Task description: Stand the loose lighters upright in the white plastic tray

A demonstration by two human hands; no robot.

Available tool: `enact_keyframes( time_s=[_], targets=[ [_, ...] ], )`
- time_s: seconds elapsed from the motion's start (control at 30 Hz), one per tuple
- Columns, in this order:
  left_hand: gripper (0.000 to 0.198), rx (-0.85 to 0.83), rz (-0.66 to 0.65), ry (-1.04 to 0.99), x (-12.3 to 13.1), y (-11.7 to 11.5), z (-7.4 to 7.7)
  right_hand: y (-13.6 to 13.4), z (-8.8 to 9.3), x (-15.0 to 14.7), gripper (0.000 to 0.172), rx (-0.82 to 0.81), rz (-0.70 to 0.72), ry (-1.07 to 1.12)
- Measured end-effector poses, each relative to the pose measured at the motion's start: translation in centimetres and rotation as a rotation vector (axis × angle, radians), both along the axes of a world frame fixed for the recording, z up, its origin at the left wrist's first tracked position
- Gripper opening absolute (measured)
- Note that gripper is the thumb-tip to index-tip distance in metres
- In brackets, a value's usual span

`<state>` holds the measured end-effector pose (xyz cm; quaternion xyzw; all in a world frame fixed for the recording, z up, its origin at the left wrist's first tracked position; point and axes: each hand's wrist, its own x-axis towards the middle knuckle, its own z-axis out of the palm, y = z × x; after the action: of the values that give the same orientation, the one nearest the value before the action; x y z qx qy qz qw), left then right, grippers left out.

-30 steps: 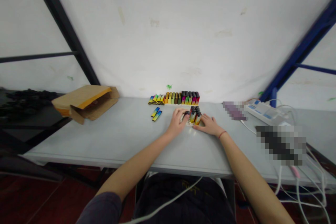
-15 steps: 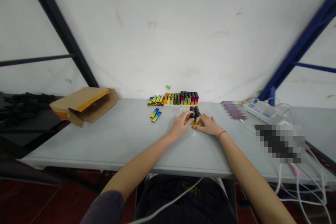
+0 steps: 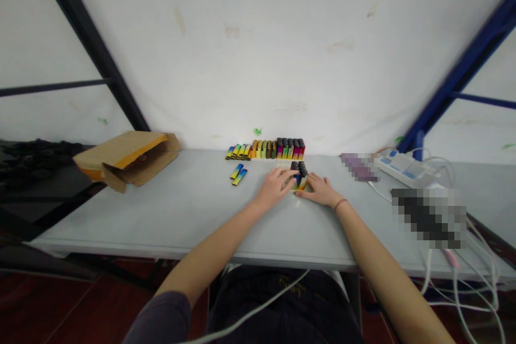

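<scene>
Several colourful lighters with black tops (image 3: 299, 169) stand upright in a small block between my hands. On its left side, my left hand (image 3: 276, 185) has its fingers curved against the lighters, the index finger reaching over to their front. My right hand (image 3: 320, 189) rests against the block's right side, thumb along the near edge and fingers behind. Both hands grip the block. Behind it, more black-topped lighters (image 3: 291, 149) stand in rows, beside yellow and green ones (image 3: 264, 149). Further left lies a pile of lighters (image 3: 238, 151), and two blue-yellow lighters (image 3: 239, 175) lie in front of it.
An open brown paper bag (image 3: 124, 153) lies on the grey table (image 3: 161, 220) at the left. To the right are a blurred purple item (image 3: 360, 166), a white power strip (image 3: 407, 170), a blurred dark item (image 3: 427, 217) and white cables. A white wall stands behind.
The fingers of my left hand have shifted slightly at the block's left side, showing a little more of the lighters. My right hand stays at the block. The view has tilted slightly.
</scene>
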<state>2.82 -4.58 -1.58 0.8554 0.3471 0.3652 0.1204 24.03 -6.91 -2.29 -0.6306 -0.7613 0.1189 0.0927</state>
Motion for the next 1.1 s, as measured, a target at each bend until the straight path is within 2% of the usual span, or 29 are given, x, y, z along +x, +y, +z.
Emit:
enact_keyframes(
  time_s=[0.1,0.17,0.2,0.27,0.37,0.57,0.73,0.8,0.87,1.03,1.1],
  targets=[
    [0.041,-0.010,0.381,0.179,-2.2,0.4,1.3,0.0,0.1,0.0,0.066,-0.004,0.001,0.006],
    [0.040,-0.082,0.640,0.302,-4.2,1.0,1.8,0.0,0.1,0.1,0.068,-0.008,0.007,0.006],
    [0.038,-0.135,0.715,0.369,-5.2,1.3,1.9,0.0,0.1,0.1,0.068,-0.010,0.008,0.006],
    [0.037,-0.216,0.777,0.469,-6.8,1.9,2.0,0.0,0.1,0.1,0.068,-0.017,0.005,0.006],
    [0.035,-0.250,0.753,0.512,-7.5,2.2,1.8,0.0,0.1,0.1,0.066,-0.019,0.002,0.004],
    [0.045,-0.278,0.677,0.438,-5.8,2.3,0.9,-0.1,0.1,0.1,0.063,-0.006,0.006,-0.006],
    [0.028,-0.288,0.563,0.335,-5.5,2.4,0.2,0.0,0.1,0.1,0.063,-0.010,0.003,-0.006],
    [0.020,-0.322,0.527,0.170,-5.3,2.6,0.4,0.0,0.1,0.1,0.063,-0.011,0.003,-0.003],
    [0.019,-0.428,0.490,-0.087,-4.9,2.7,0.7,0.0,0.1,0.0,0.063,-0.011,0.002,-0.003],
    [0.031,-1.059,0.246,-0.856,-3.8,2.5,1.8,-0.1,0.3,0.0,0.059,-0.005,0.006,-0.006],
    [0.026,-1.204,0.167,-1.065,-3.5,2.1,2.2,-0.1,0.3,0.0,0.059,-0.002,0.008,-0.007]
  ],
)
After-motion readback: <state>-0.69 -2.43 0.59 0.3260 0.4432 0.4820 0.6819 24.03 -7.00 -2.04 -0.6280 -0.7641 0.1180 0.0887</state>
